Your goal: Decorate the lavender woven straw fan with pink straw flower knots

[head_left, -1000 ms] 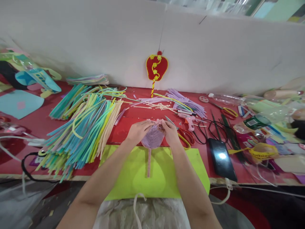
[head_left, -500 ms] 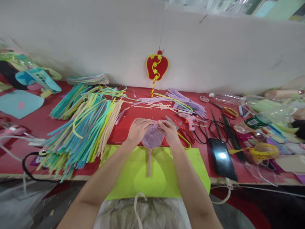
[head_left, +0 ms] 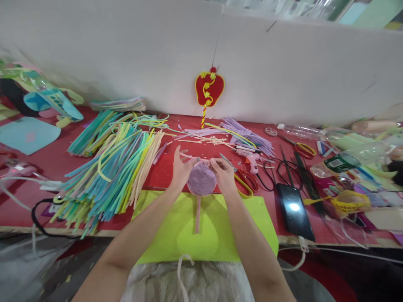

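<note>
A small purple fan of pipe cleaners (head_left: 202, 179), with a ribbed round face, lies at the table's middle. Its pinkish handle (head_left: 198, 216) points toward me over a lime-green sheet (head_left: 166, 235). At the upper left of the fan, my left hand (head_left: 181, 170) has its thumb and fingers around a pale pink pipe cleaner (head_left: 188, 156); their exact grip is small in view. My right hand (head_left: 223, 171) pinches the same pipe cleaner against the fan's upper right edge, its fingertips pressed together. Behind stands a finished-looking red fan (head_left: 209, 90) with yellow trim and flowers.
Multicoloured pipe cleaners (head_left: 103, 180) heap on the left, purple ones (head_left: 245, 134) behind. Scissors (head_left: 244, 184) and a pink glue gun (head_left: 252, 162) lie right of my hands. Farther right are a phone (head_left: 294, 209), more scissors (head_left: 304, 149) and a plastic bottle (head_left: 340, 161).
My left hand has drawn back a little to the left and its fingers have lifted off the fan's top edge, baring the pink pipe cleaner. My right hand stays at the edge.
</note>
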Available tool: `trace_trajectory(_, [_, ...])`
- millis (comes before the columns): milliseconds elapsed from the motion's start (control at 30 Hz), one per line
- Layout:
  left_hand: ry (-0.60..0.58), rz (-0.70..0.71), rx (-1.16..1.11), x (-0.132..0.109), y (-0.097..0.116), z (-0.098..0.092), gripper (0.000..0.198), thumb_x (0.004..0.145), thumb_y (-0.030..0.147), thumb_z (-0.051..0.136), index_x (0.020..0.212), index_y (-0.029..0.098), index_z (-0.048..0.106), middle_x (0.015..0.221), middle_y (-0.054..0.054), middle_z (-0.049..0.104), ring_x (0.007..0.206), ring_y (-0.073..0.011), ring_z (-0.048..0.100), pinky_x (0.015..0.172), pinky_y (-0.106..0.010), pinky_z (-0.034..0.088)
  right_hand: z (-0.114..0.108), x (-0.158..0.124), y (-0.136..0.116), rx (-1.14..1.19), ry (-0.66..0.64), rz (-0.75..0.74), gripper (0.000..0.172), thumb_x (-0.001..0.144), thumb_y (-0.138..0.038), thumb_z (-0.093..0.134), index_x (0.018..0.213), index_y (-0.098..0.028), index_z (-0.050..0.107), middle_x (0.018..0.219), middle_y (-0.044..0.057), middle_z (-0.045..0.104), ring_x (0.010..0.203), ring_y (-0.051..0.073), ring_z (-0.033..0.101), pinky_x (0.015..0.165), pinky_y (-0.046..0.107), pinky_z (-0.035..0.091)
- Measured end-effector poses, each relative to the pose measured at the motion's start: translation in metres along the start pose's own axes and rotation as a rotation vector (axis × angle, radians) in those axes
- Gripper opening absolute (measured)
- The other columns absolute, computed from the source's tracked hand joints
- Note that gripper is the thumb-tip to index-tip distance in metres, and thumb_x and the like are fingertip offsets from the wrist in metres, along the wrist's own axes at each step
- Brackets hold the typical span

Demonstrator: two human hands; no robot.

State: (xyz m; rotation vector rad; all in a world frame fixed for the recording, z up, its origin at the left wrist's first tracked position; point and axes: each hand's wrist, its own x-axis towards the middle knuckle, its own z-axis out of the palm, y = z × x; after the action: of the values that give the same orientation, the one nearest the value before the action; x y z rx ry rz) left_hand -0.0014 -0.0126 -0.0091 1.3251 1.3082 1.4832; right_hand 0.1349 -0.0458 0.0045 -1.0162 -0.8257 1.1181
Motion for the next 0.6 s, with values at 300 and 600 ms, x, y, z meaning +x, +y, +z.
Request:
trace_trajectory(300, [-0.200,-0.086,0.048,-0.007,0.032,-0.013,0.018,0.074,0.031,0.061,0.077,0.014,0.067,0.081,-0.005,0.071,0.079,-0.0179,0.065,0.074,-0.027,0.050,-0.003,0.000,0.000,-0.181,-0.035,-0.057,0.024,0.064,-0.044,0.070,0.070,-0.020,0.066,0.064,-0.001,0.063,0.064,0.014,0.057,0.071,0.033,0.050])
trace_trajectory(600, [-0.236,0.058,0.463,-0.009,0.028,-0.016,0.031,0.083,0.039,0.052,0.072,0.015,0.069,0.070,-0.004,0.070,0.064,-0.0142,0.062,0.058,-0.020,0.042,-0.001,-0.003,0.000,-0.360,0.007,-0.108,0.021,0.066,-0.041,0.069,0.070,-0.021,0.066,0.068,0.001,0.066,0.066,0.016,0.060,0.071,0.032,0.048])
